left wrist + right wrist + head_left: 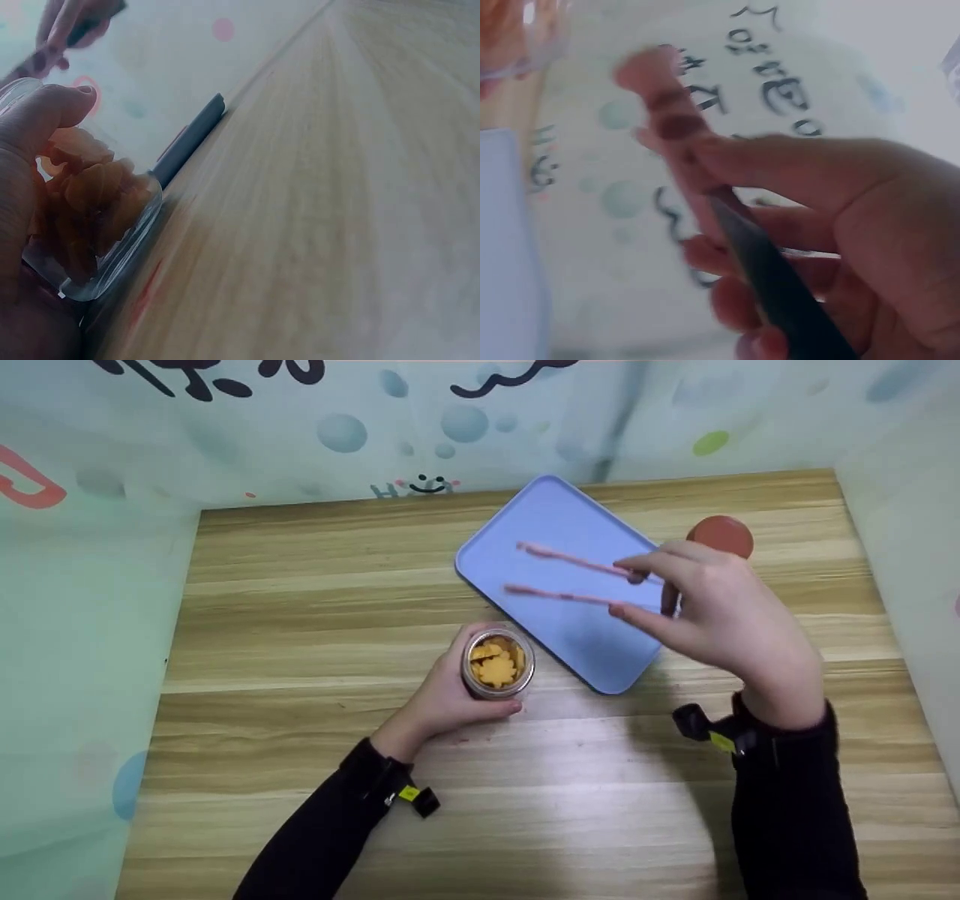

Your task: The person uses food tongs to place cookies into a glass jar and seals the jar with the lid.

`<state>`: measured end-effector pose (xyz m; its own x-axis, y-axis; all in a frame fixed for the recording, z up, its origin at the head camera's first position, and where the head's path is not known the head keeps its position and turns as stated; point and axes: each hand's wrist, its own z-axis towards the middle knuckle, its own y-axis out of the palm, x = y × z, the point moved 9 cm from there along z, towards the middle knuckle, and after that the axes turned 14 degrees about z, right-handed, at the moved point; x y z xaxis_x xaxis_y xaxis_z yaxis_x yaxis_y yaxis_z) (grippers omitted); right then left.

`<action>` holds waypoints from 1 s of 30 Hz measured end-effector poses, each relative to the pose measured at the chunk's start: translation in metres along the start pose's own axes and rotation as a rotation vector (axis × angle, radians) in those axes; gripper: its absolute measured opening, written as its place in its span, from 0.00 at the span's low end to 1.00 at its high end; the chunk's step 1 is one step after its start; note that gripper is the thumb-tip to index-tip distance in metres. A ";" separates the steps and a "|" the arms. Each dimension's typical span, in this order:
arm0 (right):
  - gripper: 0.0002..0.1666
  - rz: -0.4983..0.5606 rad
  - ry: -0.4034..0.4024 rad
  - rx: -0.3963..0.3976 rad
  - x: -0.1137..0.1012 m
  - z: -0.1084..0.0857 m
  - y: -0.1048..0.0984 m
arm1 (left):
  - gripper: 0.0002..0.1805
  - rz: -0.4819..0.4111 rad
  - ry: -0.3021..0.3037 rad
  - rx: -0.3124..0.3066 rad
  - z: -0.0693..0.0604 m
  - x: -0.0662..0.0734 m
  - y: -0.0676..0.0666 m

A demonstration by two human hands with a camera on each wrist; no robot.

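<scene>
My left hand (450, 697) grips a clear jar (532, 666) from the side, its mouth facing up. Inside are several flower-shaped orange crackers (496, 669); the left wrist view shows them piled through the clear wall. Over the blue tray, my right hand (724, 611) holds a pair of pink-tipped tongs (566, 596) between thumb and fingers. The two arms of the tongs stand apart, tips pointing left, with nothing between them. In the right wrist view the tongs' pink end (664, 101) is blurred and a dark handle (772, 277) runs back through the hand.
A blue rectangular tray (551, 506) lies at an angle behind and right of the jar. Beyond my right hand is a round reddish-brown lid-like thing (721, 532), partly hidden. The wooden table (300, 607) meets a patterned wall covering (300, 457) at the back and sides.
</scene>
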<state>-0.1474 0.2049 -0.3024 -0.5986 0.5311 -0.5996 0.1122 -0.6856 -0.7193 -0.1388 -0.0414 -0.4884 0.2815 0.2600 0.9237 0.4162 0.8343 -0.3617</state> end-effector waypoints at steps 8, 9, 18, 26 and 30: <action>0.22 0.021 0.319 -0.031 0.086 0.014 0.043 | 0.57 0.030 -0.027 -0.010 -0.001 -0.002 0.001; 0.22 0.015 0.346 -0.042 0.094 0.014 0.048 | 0.57 0.035 -0.032 -0.011 -0.001 -0.002 0.001; 0.28 0.040 0.439 0.004 0.135 0.011 0.071 | 0.57 0.032 -0.040 -0.017 0.001 -0.001 0.002; 0.28 0.008 0.456 -0.006 0.143 0.012 0.082 | 0.57 0.029 -0.040 -0.011 0.000 0.000 0.000; 0.30 0.014 0.474 -0.021 0.145 0.012 0.083 | 0.57 0.011 -0.035 -0.008 0.000 0.000 0.000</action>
<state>-0.2342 0.2189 -0.4451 -0.1699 0.6940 -0.6996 0.1361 -0.6866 -0.7142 -0.1390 -0.0416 -0.4886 0.2560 0.2860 0.9234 0.4204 0.8273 -0.3727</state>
